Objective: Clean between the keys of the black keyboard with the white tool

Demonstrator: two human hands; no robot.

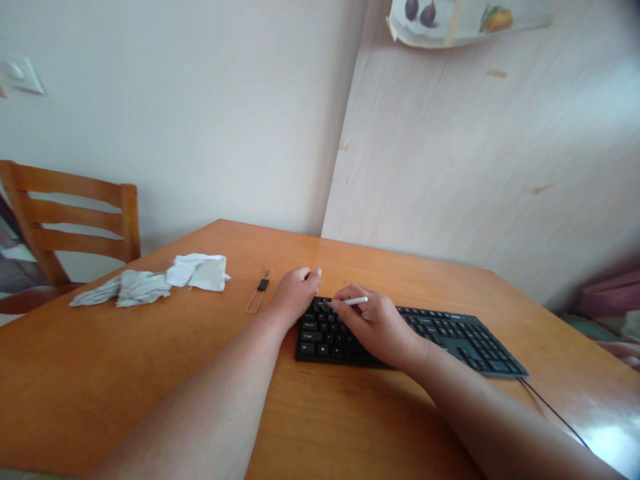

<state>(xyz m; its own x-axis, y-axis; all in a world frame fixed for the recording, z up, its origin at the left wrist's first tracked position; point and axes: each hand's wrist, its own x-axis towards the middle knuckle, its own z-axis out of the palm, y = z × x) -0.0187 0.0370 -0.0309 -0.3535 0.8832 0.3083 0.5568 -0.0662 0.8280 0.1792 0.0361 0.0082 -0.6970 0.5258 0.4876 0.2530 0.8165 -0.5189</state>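
A black keyboard (450, 337) lies on the orange wooden table (125, 373), its left end under my hands. My right hand (377, 323) rests on the keys and pinches a thin white stick (356, 301), whose tip points at the top-left keys. My left hand (296, 291) is curled at the keyboard's far left corner, fingers closed against its edge. What, if anything, it grips is hidden.
Crumpled white paper tissues (155, 280) lie at the left of the table. A small wire keycap puller (260, 291) lies between them and my left hand. A wooden chair (70, 220) stands at the far left. The keyboard's cable (555, 413) runs off to the right.
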